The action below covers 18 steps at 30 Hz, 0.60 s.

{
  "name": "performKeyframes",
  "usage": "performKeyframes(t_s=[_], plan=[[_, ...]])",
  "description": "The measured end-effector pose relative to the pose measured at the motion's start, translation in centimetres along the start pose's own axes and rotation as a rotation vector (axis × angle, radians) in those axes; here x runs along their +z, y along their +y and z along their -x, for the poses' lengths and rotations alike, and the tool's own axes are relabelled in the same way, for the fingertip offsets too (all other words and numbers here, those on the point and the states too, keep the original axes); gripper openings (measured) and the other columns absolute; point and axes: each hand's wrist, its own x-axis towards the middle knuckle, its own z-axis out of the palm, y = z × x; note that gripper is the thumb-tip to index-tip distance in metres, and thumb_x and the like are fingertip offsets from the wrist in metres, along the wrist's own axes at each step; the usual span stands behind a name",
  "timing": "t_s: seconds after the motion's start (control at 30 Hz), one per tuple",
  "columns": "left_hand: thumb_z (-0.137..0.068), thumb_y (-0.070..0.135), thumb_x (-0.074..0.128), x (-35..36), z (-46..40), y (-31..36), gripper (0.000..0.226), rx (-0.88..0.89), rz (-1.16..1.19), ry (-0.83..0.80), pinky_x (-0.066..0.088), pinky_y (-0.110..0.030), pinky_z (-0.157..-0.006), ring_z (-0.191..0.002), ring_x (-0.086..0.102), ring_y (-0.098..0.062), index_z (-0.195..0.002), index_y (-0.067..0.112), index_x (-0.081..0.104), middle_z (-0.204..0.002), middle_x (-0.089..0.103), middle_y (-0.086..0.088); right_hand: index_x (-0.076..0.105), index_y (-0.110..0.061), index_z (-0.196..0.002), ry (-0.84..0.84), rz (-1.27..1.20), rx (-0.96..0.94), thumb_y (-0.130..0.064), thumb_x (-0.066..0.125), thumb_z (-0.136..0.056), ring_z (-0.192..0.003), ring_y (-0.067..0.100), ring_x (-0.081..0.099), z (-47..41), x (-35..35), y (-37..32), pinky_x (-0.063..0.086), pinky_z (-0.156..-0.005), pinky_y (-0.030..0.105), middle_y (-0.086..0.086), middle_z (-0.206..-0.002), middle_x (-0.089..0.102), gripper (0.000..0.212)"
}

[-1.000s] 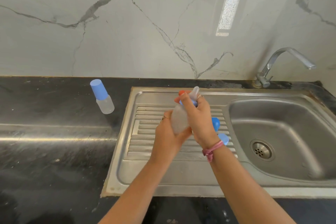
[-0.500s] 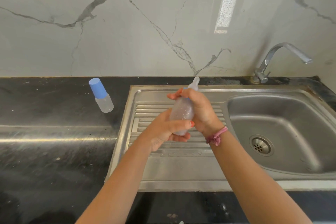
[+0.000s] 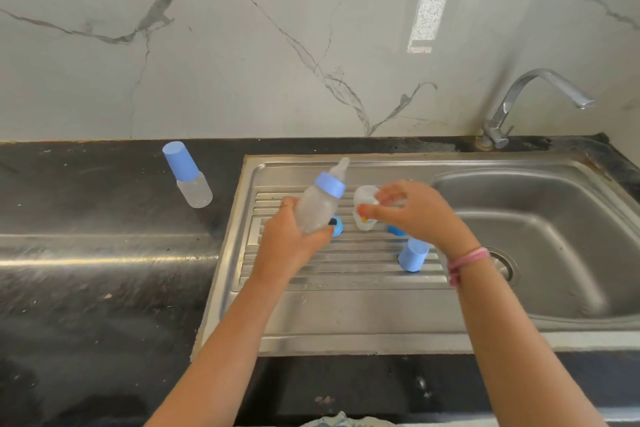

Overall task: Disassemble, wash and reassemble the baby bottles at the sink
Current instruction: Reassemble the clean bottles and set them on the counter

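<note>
In the middle of the frame the left hand [image 3: 294,246] is gripping an assembled baby bottle [image 3: 320,201] around its lower body, fingers curled about the clear, droplet-speckled plastic, and is holding it tilted so that the blue collar and pale teat are pointing toward the upper right. Just to the right of it the right hand [image 3: 415,215] is pinching a second, open bottle body [image 3: 365,206] between thumb and fingertips near its rim; this clear piece is standing on, or just above, the ribbed drainboard [image 3: 346,305], and I cannot tell which. A pink band [image 3: 467,262] is circling the right wrist. Partly hidden behind the left hand, a blue ring [image 3: 337,225] is lying on the ribs, and another blue part [image 3: 396,230] is peeking out from under the right hand, too covered to identify. Lower right of centre, a blue cap [image 3: 412,258] is standing on the drainboard, close beside the right wrist. Toward the upper left of the frame, well apart from the hands, a third bottle with a blue cap [image 3: 188,175] is standing on the dark countertop [image 3: 86,288]. The steel sink basin [image 3: 554,236] is filling the right side of the frame, with its drain partly covered by the right forearm, and a chrome tap [image 3: 533,97] is rising at the upper right against the white marble wall [image 3: 242,45].
</note>
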Motion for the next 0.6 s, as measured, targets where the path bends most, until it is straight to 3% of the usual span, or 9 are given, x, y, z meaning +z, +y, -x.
performKeyframes(t_s=[0.07, 0.17, 0.23, 0.33, 0.4, 0.43, 0.5, 0.6], plan=[[-0.071, 0.032, 0.080, -0.5, -0.2, -0.7, 0.050, -0.003, -0.046, -0.005, 0.046, -0.028, -0.059, -0.082, 0.061, -0.020, -0.109, 0.020, 0.049, -0.092, 0.061, 0.002, 0.066, -0.011, -0.089, 0.062, 0.210, 0.137, -0.063, 0.066, -0.077, -0.083, 0.022, 0.066, 0.6, -0.9, 2.8, 0.053, -0.073, 0.037, 0.004, -0.086, 0.070, 0.054], [-0.072, 0.030, 0.080, -0.3, 0.1, -1.1, 0.049, 0.000, -0.055, -0.020, 0.047, -0.029, -0.060, -0.081, 0.059, -0.020, -0.106, 0.022, 0.046, -0.091, 0.058, 0.002, 0.053, -0.008, -0.090, 0.075, 0.431, 0.293, -0.071, 0.061, -0.076, -0.085, 0.028, 0.065, 0.8, 0.8, 6.4, 0.049, -0.065, 0.035, 0.007, -0.086, 0.061, 0.065], [-0.071, 0.029, 0.081, 0.2, 0.2, -1.0, 0.050, 0.017, -0.055, -0.038, 0.050, -0.032, -0.062, -0.081, 0.059, -0.019, -0.105, 0.023, 0.045, -0.090, 0.057, 0.004, 0.048, -0.009, -0.097, 0.030, 0.392, 0.331, -0.068, 0.062, -0.079, -0.086, 0.027, 0.062, 0.9, 3.0, 7.9, 0.052, -0.072, 0.036, 0.005, -0.093, 0.056, 0.063], [-0.069, 0.027, 0.083, 0.5, 0.5, -0.8, 0.052, 0.046, -0.020, -0.040, 0.052, -0.036, -0.066, -0.079, 0.059, -0.015, -0.106, 0.023, 0.048, -0.090, 0.059, 0.004, 0.049, -0.007, -0.115, 0.020, 0.322, 0.332, -0.045, 0.062, -0.087, -0.087, 0.027, 0.061, 1.4, 5.2, 8.9, 0.050, -0.074, 0.035, 0.004, -0.098, 0.059, 0.048], [-0.068, 0.025, 0.084, 0.5, 0.5, -0.7, 0.052, 0.062, -0.012, -0.019, 0.052, -0.036, -0.066, -0.080, 0.060, -0.016, -0.107, 0.023, 0.049, -0.091, 0.060, 0.005, 0.052, -0.013, -0.112, -0.016, 0.337, 0.275, -0.049, 0.064, -0.084, -0.089, 0.026, 0.063, 1.6, 4.6, 8.2, 0.051, -0.075, 0.035, 0.005, -0.102, 0.063, 0.047], [-0.067, 0.024, 0.084, 0.4, 0.4, -0.7, 0.053, 0.073, -0.020, -0.006, 0.051, -0.035, -0.067, -0.082, 0.059, -0.017, -0.108, 0.023, 0.050, -0.092, 0.060, 0.005, 0.053, -0.018, -0.108, -0.003, 0.245, 0.234, -0.054, 0.067, -0.079, -0.088, 0.024, 0.065, 1.7, 3.9, 7.5, 0.053, -0.077, 0.037, 0.003, -0.101, 0.065, 0.049], [-0.067, 0.022, 0.084, 0.1, 0.4, -0.7, 0.054, 0.104, -0.031, 0.023, 0.047, -0.031, -0.067, -0.086, 0.058, -0.018, -0.112, 0.022, 0.053, -0.097, 0.060, 0.005, 0.055, -0.025, -0.106, 0.118, -0.198, 0.127, -0.055, 0.074, -0.073, -0.084, 0.023, 0.069, 2.1, 1.2, 4.6, 0.058, -0.076, 0.042, 0.001, -0.097, 0.070, 0.048], [-0.067, 0.018, 0.084, -0.2, 0.5, -0.6, 0.056, 0.137, -0.007, 0.051, 0.043, -0.026, -0.069, -0.089, 0.058, -0.017, -0.114, 0.022, 0.053, -0.104, 0.059, 0.004, 0.062, -0.018, -0.107, 0.208, -0.799, -0.011, -0.029, 0.074, -0.084, -0.081, 0.018, 0.073, 2.9, -2.7, 0.0, 0.061, -0.069, 0.034, 0.004, -0.093, 0.075, 0.028]])
